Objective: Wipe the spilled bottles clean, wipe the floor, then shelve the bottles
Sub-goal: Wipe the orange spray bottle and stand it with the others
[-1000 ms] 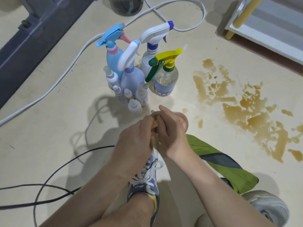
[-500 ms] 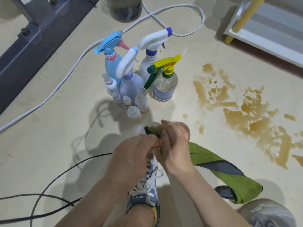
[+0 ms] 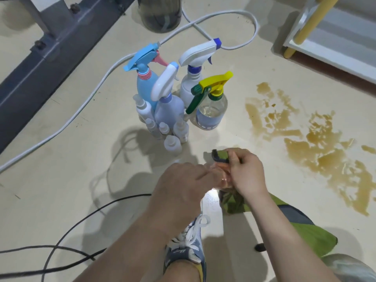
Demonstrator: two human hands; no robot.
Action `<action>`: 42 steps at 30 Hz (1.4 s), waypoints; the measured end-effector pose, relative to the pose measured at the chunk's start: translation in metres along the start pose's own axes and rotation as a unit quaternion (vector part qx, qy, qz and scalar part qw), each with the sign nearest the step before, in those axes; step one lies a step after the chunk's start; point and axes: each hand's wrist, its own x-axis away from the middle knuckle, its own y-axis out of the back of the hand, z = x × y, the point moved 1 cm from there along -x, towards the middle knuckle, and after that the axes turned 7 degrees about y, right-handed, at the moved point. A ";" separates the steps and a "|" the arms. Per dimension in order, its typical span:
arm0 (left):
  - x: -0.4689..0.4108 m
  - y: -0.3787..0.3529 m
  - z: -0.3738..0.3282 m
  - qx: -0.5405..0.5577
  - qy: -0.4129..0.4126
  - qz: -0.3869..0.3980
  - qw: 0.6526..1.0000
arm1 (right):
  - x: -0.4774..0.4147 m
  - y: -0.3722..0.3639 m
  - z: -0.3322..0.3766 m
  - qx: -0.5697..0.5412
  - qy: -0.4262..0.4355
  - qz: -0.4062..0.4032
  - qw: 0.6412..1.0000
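Your left hand's (image 3: 183, 188) blurred fingers close on a small clear bottle (image 3: 223, 181), mostly hidden between both hands; your right hand's (image 3: 247, 174) fingers clamp the green cloth (image 3: 311, 235) over it.

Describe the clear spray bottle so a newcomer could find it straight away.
Start at the brown spill on the floor. Left of it stands a cluster of bottles; the clear spray bottle is nearest the spill. It alone has a yellow head, a green trigger and see-through sides.
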 end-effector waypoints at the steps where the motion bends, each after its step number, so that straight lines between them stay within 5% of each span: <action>1: -0.004 0.000 -0.001 -0.009 -0.021 0.004 1.000 | 0.012 0.000 0.010 -0.024 0.047 0.026 0.998; 6: 0.011 -0.004 -0.001 -0.020 -0.085 0.016 0.996 | 0.023 0.007 -0.010 -0.088 0.128 0.073 0.985; 10: 0.012 -0.004 0.007 0.011 -0.074 0.023 0.997 | -0.014 0.003 -0.041 -0.030 0.022 0.043 0.998; 14: 0.019 0.001 0.024 0.095 0.007 0.026 0.995 | -0.012 0.016 -0.029 -0.187 -0.101 -0.028 0.977; 19: 0.028 -0.004 0.036 0.231 0.126 -0.027 0.964 | 0.032 0.021 -0.040 0.029 -0.023 0.037 0.999; 24: 0.031 -0.004 0.034 0.260 0.158 -0.028 0.952 | 0.042 0.022 -0.045 -0.058 -0.122 -0.019 0.991; 28: 0.033 -0.005 0.036 0.260 0.188 -0.037 0.947 | 0.045 0.044 -0.040 -0.051 -0.107 -0.070 0.990; 31: 0.031 -0.005 0.034 0.257 0.212 -0.045 0.942 | 0.065 0.041 -0.057 0.130 -0.105 0.033 0.985; 33: 0.028 -0.006 0.031 0.252 0.217 -0.047 0.942 | 0.076 0.029 -0.067 0.156 -0.125 0.106 0.974; 37: 0.023 -0.004 0.026 0.245 0.214 -0.045 0.944 | 0.071 0.046 -0.040 0.030 -0.041 0.029 0.998; 42: 0.017 -0.004 0.020 0.238 0.274 -0.047 0.931 | 0.067 0.060 0.042 -0.058 0.157 0.060 0.984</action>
